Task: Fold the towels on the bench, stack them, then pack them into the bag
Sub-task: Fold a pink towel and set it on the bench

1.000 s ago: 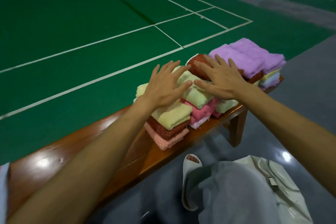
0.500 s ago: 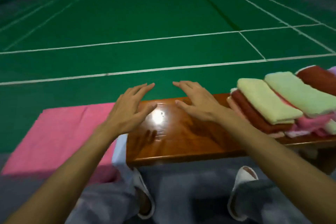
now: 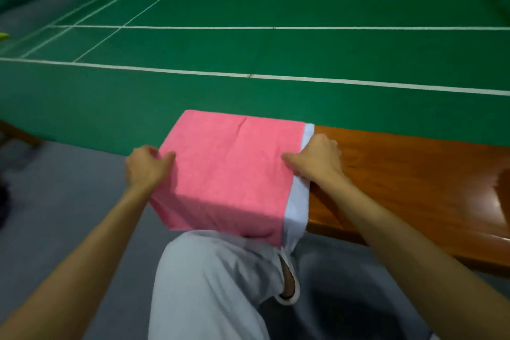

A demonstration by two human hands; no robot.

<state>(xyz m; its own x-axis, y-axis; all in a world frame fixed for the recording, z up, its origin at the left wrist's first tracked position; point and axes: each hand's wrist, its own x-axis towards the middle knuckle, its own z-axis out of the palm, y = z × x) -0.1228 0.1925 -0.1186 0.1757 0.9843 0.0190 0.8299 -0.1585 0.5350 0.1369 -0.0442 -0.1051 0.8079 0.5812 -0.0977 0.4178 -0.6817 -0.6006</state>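
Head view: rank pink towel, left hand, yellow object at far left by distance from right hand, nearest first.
1. pink towel: gripped by the right hand at its right edge.
2. left hand: across the towel, gripping its left edge.
3. yellow object: far left, well beyond both hands.

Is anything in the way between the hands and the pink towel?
No, nothing visible. The left hand and right hand pinch the pink towel at its side edges on the wooden bench. The bag is out of view.
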